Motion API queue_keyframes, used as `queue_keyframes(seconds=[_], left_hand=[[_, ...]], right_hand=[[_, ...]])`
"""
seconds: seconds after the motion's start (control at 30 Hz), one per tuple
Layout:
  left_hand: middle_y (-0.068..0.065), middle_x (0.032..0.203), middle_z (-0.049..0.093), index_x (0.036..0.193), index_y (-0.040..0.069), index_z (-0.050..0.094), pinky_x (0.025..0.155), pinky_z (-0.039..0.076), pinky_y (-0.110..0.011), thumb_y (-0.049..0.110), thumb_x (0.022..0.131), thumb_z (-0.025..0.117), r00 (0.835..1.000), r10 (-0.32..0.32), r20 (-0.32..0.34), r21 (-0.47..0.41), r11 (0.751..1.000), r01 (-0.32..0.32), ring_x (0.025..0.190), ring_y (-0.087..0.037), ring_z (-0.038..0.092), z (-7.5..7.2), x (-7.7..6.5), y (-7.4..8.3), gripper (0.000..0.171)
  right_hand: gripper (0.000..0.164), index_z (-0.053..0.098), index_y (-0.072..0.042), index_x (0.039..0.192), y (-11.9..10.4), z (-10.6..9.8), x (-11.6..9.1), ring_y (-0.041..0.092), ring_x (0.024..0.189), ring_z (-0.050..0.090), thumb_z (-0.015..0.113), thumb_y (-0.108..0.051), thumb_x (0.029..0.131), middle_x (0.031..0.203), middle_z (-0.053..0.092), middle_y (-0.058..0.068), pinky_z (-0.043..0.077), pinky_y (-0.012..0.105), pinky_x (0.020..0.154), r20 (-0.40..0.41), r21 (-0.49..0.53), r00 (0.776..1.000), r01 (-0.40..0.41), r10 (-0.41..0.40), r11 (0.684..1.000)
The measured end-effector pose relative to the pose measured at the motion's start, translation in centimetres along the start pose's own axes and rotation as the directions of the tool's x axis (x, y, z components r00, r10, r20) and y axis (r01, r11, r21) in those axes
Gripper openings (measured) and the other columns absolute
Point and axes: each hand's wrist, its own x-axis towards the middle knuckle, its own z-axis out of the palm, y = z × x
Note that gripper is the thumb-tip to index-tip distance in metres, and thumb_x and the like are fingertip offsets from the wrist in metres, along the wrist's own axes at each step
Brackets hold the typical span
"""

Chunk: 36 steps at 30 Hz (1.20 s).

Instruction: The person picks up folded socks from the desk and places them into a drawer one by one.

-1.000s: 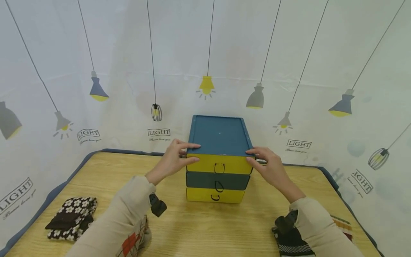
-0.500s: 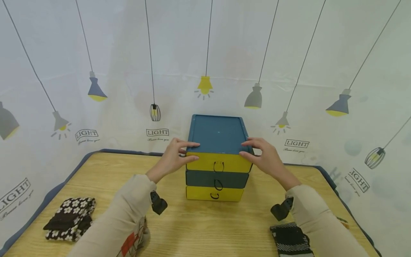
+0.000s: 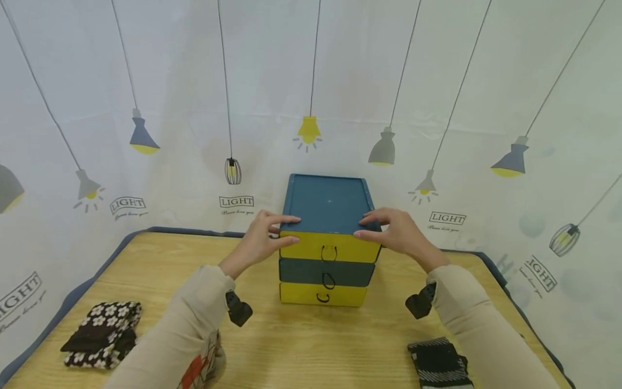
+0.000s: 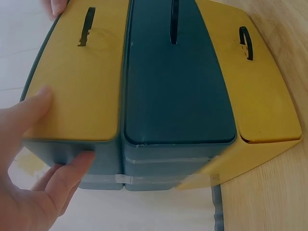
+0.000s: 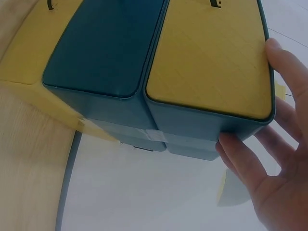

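Note:
A three-tier storage drawer unit (image 3: 330, 202) stands at the back of the wooden table. Its top drawer (image 3: 311, 247) has a yellow front, the middle drawer (image 3: 301, 272) is teal and the bottom drawer (image 3: 297, 293) is yellow, each with a dark loop handle. My left hand (image 3: 255, 240) holds the upper left corner, thumb on the yellow front and fingers on the top and side. At the upper right corner my right hand (image 3: 402, 232) holds the unit likewise, its thumb at the front's top edge. In the right wrist view, other fingers (image 5: 240, 156) lie against the side wall.
A folded dark cloth with white flowers (image 3: 104, 329) lies at the table's left. Argyle fabric (image 3: 194, 370) shows partly beneath the left sleeve. A folded black-and-white patterned cloth (image 3: 437, 362) lies at front right. Behind the table (image 3: 291, 346) hangs a lamp-print curtain (image 3: 272, 75).
My right hand has slid left and inward along the unit's top front edge. The left hand keeps its place at the left corner. Every drawer stays closed.

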Motion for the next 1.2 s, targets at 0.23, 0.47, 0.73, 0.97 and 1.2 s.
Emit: queue_keyframes(seconds=[0.23, 0.47, 0.73, 0.97, 1.2], left_hand=[[-0.012, 0.101, 0.037, 0.122, 0.017, 0.056, 0.083, 0.044, -0.042, 0.023, 0.082, 0.064, 0.999, -0.051, -0.018, -0.001, 0.999, 0.051, 0.091, -0.028, 0.048, 0.1, -0.3, 0.2, 0.041], [-0.018, 0.117, 0.040, 0.126, 0.009, 0.051, 0.091, 0.039, -0.044, 0.020, 0.085, 0.061, 0.999, 0.014, 0.039, 0.001, 1.000, -0.014, 0.107, -0.030, 0.041, -0.8, -1.0, 0.4, 0.044], [-0.017, 0.100, 0.042, 0.121, 0.007, 0.055, 0.077, 0.048, -0.038, 0.022, 0.082, 0.064, 0.986, 0.004, -0.164, -0.091, 0.996, -0.019, 0.087, -0.026, 0.049, -0.9, -2.8, 2.8, 0.042], [-0.005, 0.091, 0.059, 0.108, 0.005, 0.062, 0.070, 0.050, -0.027, 0.020, 0.084, 0.062, 0.992, 0.034, -0.123, -0.263, 0.963, -0.065, 0.079, -0.016, 0.057, 2.7, -3.7, 1.9, 0.028], [-0.010, 0.105, 0.060, 0.114, 0.003, 0.057, 0.077, 0.048, -0.025, 0.018, 0.085, 0.061, 0.999, -0.030, -0.022, -0.357, 0.934, 0.021, 0.092, -0.020, 0.059, 6.2, -3.1, 0.9, 0.033]], right_hand=[[0.037, 0.067, -0.005, 0.103, -0.1, -0.1, 0.4, 0.029, 0.105, 0.049, 0.068, -0.033, 0.078, 0.116, 0.055, 0.014, 0.044, 0.042, 0.085, 0.004, -0.002, 1.000, 0.008, -0.008, 1.000], [0.036, 0.067, -0.004, 0.102, -0.7, 0.2, 0.9, 0.029, 0.104, 0.050, 0.068, -0.031, 0.078, 0.115, 0.056, 0.014, 0.044, 0.041, 0.084, 0.022, -0.008, 1.000, 0.020, -0.020, 1.000], [0.036, 0.066, -0.005, 0.103, -1.0, 0.3, 1.0, 0.030, 0.105, 0.050, 0.067, -0.031, 0.078, 0.117, 0.055, 0.014, 0.043, 0.043, 0.086, 0.043, -0.007, 0.999, 0.002, -0.001, 1.000], [0.034, 0.067, -0.005, 0.102, -0.7, 0.2, 0.5, 0.029, 0.105, 0.050, 0.067, -0.030, 0.079, 0.116, 0.056, 0.014, 0.044, 0.043, 0.085, 0.023, -0.024, 1.000, 0.011, -0.010, 1.000], [0.035, 0.067, -0.004, 0.101, -0.5, 0.1, 0.1, 0.030, 0.104, 0.051, 0.067, -0.031, 0.078, 0.115, 0.056, 0.015, 0.045, 0.043, 0.084, 0.001, -0.036, 1.000, 0.012, -0.012, 0.999]])
